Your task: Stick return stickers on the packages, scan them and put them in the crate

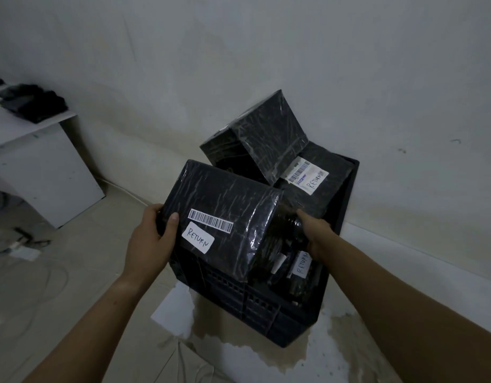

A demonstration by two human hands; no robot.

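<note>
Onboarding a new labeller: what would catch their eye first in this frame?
The black shrink-wrapped package at centre, gripped at its ends by the left hand and right hand, with a white handwritten RETURN sticker below a barcode strip. Beneath and behind it, the dark crate at the foot of the wall is heaped with similar parcels, the top box sitting tilted.

Dim light; a pale, stained wall rises beyond the left hand; far to that hand's left, a white surface carries dark folded cloths; loose cables lie on the tiled floor beneath.
</note>
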